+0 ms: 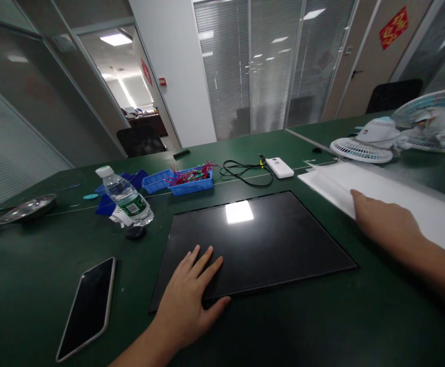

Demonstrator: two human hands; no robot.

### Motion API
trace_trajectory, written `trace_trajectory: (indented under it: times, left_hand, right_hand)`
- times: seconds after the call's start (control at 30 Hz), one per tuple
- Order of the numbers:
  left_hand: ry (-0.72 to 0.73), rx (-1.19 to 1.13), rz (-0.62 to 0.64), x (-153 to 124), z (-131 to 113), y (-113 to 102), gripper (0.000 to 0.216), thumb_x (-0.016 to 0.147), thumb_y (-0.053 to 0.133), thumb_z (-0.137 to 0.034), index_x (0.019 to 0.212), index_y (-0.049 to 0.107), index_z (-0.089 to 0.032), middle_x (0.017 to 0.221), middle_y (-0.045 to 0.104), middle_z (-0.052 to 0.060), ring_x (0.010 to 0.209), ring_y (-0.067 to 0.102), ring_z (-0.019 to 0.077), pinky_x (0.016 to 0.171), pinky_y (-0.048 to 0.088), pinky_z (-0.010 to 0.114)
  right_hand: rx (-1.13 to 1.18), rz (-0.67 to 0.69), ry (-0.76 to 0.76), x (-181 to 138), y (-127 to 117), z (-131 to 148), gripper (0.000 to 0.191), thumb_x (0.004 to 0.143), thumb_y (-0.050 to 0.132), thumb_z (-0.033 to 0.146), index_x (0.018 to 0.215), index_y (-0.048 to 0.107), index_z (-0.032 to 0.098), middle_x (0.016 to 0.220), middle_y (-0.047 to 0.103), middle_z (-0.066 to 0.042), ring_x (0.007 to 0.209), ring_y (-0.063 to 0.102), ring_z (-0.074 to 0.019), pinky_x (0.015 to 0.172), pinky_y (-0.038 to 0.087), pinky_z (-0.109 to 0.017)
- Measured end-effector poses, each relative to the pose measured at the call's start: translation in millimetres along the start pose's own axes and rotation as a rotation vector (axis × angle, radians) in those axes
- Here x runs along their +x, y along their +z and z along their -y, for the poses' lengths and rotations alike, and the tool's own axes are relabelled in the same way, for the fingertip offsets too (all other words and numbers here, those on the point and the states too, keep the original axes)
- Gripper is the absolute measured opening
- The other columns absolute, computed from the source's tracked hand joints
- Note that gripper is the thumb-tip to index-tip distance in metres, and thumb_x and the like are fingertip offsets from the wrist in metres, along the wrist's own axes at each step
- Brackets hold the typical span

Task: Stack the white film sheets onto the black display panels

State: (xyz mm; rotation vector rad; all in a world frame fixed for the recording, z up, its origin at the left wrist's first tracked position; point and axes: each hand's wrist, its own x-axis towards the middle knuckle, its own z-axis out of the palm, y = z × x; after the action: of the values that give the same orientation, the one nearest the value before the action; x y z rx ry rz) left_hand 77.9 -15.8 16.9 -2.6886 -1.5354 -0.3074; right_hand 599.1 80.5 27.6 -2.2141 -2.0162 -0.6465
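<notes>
The left hand (191,300) lies flat, fingers spread, on the thin, rigid, glossy black glass panel (256,244); it looks slippery and fragile, best gripped by its edges. The right hand (383,221) rests open on white foam sheets (398,193) at the right.

black panel (256,239): big, flat, shiny, lying on the green table, near corner under the left hand | white sheet (378,193): flat, to its right, under the right hand
</notes>
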Motion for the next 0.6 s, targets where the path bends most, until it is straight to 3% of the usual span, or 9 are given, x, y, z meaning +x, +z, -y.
trace_trajectory:
  times: [0.1, 0.2, 0.23, 0.3, 0.33, 0.4, 0.5, 0.6]
  left_hand:
    - [0.001, 0.011, 0.015, 1, -1, -2, 0.073, 0.098, 0.070, -0.061, 0.161, 0.060, -0.025, 0.170, 0.051, 0.016, 0.157, 0.048, 0.0485, 0.118, 0.051, 0.075]
    - [0.006, 0.008, 0.021, 2, -2, -3, 0.073, 0.098, 0.069, -0.060, 0.161, 0.060, -0.025, 0.171, 0.051, 0.016, 0.157, 0.048, 0.0486, 0.119, 0.049, 0.076]
    - [0.009, 0.004, 0.018, 2, -2, -3, 0.073, 0.098, 0.070, -0.060, 0.161, 0.059, -0.025, 0.171, 0.051, 0.016, 0.158, 0.047, 0.0484, 0.119, 0.049, 0.076]
    - [0.016, -0.003, 0.009, 2, -1, -2, 0.073, 0.098, 0.070, -0.059, 0.162, 0.059, -0.025, 0.172, 0.050, 0.016, 0.158, 0.047, 0.0486, 0.120, 0.047, 0.076]
    - [0.020, -0.001, 0.005, 2, -1, -2, 0.073, 0.098, 0.070, -0.059, 0.162, 0.059, -0.025, 0.172, 0.049, 0.017, 0.158, 0.047, 0.0488, 0.120, 0.047, 0.076]
    - [0.030, 0.013, -0.012, 3, -1, -2, 0.074, 0.098, 0.070, -0.060, 0.160, 0.060, -0.022, 0.170, 0.051, 0.018, 0.156, 0.049, 0.0492, 0.118, 0.050, 0.076]
    - [0.088, 0.023, -0.095, 1, -5, -2, 0.065, 0.097, 0.071, -0.054, 0.152, 0.068, -0.018, 0.159, 0.063, 0.019, 0.147, 0.061, 0.0447, 0.117, 0.055, 0.068]
    - [0.273, -0.032, -0.269, -6, -19, 1, 0.032, 0.099, 0.066, -0.031, 0.126, 0.079, -0.019, 0.124, 0.083, 0.013, 0.115, 0.080, 0.0295, 0.107, 0.066, 0.050]
  right_hand:
    - [-0.042, -0.161, 0.040, -9, -27, 2, 0.052, 0.109, 0.042, 0.021, 0.152, 0.063, 0.002, 0.116, 0.078, -0.032, 0.054, 0.068, -0.0242, 0.051, 0.032, -0.035]
    - [-0.015, -0.306, -0.014, -29, -54, 30, 0.055, 0.107, 0.052, 0.025, 0.159, 0.058, 0.009, 0.126, 0.079, -0.026, 0.057, 0.070, -0.0265, 0.048, 0.038, -0.036]
    - [0.012, -0.380, -0.073, -38, -60, 44, 0.056, 0.106, 0.053, 0.022, 0.160, 0.057, 0.008, 0.127, 0.079, -0.025, 0.065, 0.074, -0.0283, 0.050, 0.045, -0.037]
    - [0.113, -0.515, -0.325, -53, -66, 72, 0.051, 0.106, 0.054, 0.014, 0.156, 0.061, 0.010, 0.134, 0.077, -0.023, 0.094, 0.081, -0.0289, 0.073, 0.061, -0.038]
    - [0.159, -0.550, -0.469, -60, -67, 86, 0.051, 0.105, 0.053, 0.011, 0.156, 0.061, 0.011, 0.140, 0.075, -0.021, 0.110, 0.080, -0.0287, 0.088, 0.063, -0.039]
    - [0.253, -0.601, -0.705, -69, -64, 107, 0.053, 0.104, 0.053, 0.007, 0.156, 0.061, 0.014, 0.140, 0.076, -0.016, 0.121, 0.077, -0.0256, 0.106, 0.060, -0.038]
    - [0.354, -0.618, -0.937, -73, -56, 125, 0.050, 0.104, 0.053, 0.005, 0.151, 0.065, 0.015, 0.126, 0.082, -0.011, 0.114, 0.078, -0.0215, 0.107, 0.060, -0.037]
    - [0.357, -0.564, -1.026, -72, -51, 127, 0.041, 0.106, 0.050, 0.004, 0.140, 0.070, 0.013, 0.129, 0.081, -0.010, 0.119, 0.077, -0.0196, 0.101, 0.062, -0.033]
